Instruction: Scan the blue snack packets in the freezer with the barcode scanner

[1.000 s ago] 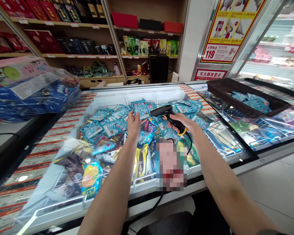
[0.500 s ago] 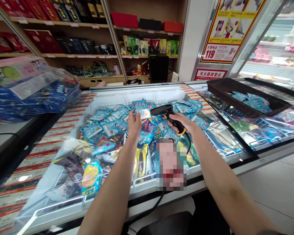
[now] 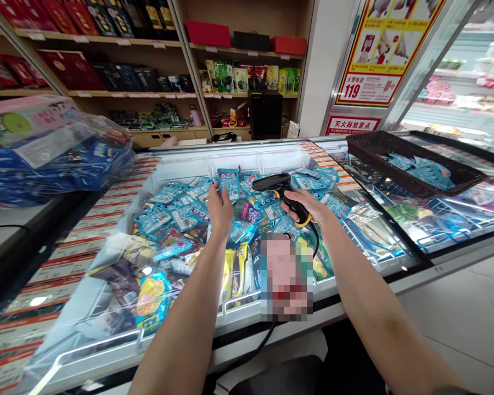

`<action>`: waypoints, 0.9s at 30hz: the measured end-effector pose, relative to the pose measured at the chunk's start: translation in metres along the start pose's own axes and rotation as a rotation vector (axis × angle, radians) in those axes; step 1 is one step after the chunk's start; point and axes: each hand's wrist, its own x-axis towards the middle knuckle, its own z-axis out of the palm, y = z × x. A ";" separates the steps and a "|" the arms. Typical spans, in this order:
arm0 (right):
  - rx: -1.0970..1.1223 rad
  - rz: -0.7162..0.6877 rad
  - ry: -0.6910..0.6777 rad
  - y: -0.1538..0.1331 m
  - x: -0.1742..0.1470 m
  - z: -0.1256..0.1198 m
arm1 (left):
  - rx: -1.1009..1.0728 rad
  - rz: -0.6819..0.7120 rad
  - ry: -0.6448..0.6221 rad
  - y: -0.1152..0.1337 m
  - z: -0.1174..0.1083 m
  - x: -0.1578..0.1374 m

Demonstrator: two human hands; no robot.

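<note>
My left hand (image 3: pixel 220 211) is closed on the lower edge of a small blue packet (image 3: pixel 229 182), which it holds up over the glass-topped freezer (image 3: pixel 177 156). To the right, my right hand (image 3: pixel 307 207) grips the handle of a black and yellow barcode scanner (image 3: pixel 271 182). The scanner's head points left towards the packet, with a gap between them. A black cable hangs from its handle. Many more blue packets (image 3: pixel 185 216) lie spread on the glass below both hands.
Wrapped ice-cream packs (image 3: pixel 153 299) show through the glass. A dark brown basket (image 3: pixel 362 144) with several blue packets stands at the right. Plastic-wrapped boxes (image 3: pixel 57 148) are at the left. A blurred-out patch covers something at the front edge. Stocked shelves (image 3: pixel 119 94) rise behind.
My left hand has moved slightly left and the packet in it has turned, no longer catching bright light. The scanner in my right hand has hardly moved.
</note>
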 end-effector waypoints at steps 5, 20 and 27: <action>0.017 -0.006 0.048 0.001 0.001 0.000 | 0.241 0.022 0.175 0.002 -0.020 0.006; 0.104 -0.082 0.109 -0.009 0.007 -0.003 | 0.925 0.464 -0.302 0.026 -0.006 -0.016; 0.121 -0.075 0.158 0.006 -0.001 -0.014 | 1.096 0.397 -0.222 0.014 -0.008 -0.014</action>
